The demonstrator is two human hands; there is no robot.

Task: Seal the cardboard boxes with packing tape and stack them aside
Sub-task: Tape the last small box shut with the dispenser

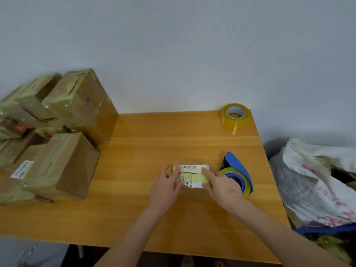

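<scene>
A small flat cardboard box (192, 175) with white labels and a yellowish taped top lies on the wooden table (154, 147), right of centre. My left hand (166, 186) rests on the box's left end with straight fingers. My right hand (221, 186) lies over its right end, the forefinger stretched out and pressing on the top. A blue tape dispenser (238, 170) holding a yellow roll stands just right of the box, partly behind my right hand. A loose roll of yellowish packing tape (235, 117) sits at the table's far right corner.
A pile of several taped cardboard boxes (57, 135) fills the table's left end up to the wall. Off the right edge stands a white plastic sack (316, 182) with red print. The table's front edge runs close to my forearms.
</scene>
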